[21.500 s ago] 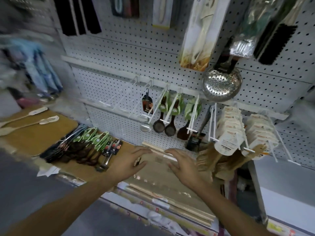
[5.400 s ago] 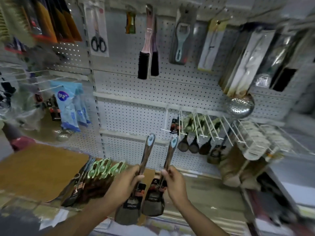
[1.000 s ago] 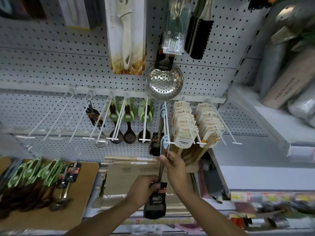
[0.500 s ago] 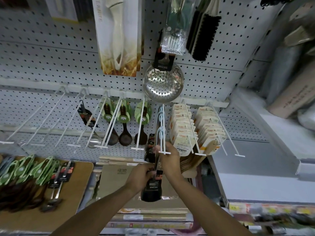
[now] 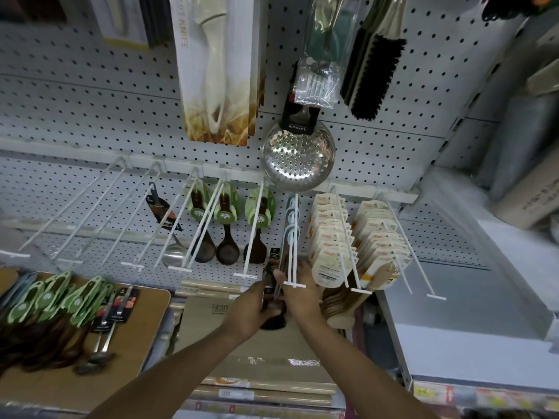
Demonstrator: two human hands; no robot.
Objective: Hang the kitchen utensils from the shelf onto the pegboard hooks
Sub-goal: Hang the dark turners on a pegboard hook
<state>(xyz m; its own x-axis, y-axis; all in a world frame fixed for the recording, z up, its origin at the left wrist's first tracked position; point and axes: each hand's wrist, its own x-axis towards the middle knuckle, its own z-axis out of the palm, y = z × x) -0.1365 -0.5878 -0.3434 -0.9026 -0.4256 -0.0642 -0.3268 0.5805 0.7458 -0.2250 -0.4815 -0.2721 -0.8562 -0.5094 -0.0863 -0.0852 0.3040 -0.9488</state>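
Since half a second earlier, both hands have slid the spatula further back along its hook, so the hook's tip now lies over the right hand. Left hand (image 5: 252, 303): fingers curled round the lower shaft of the spatula (image 5: 272, 319), just above its dark blade. Right hand (image 5: 302, 293): fingers closed on the same shaft from the other side, touching the left hand. Spatula: metal shaft with a black label card, dark rounded blade below the hands, pale blue handle ends (image 5: 292, 225) threaded on the white wire hook (image 5: 292, 267); how many utensils hang there cannot be told. Left of it, dark wooden spoons (image 5: 225, 252) with green cards hang on neighbouring hooks, beside a steel ladle (image 5: 173, 257). To the right, rows of carded wooden utensils (image 5: 329, 240). Above, a perforated steel skimmer (image 5: 298, 158) on the pegboard (image 5: 75, 122). On the shelf (image 5: 145, 334) at left lie more green-carded spoons (image 5: 60, 300).
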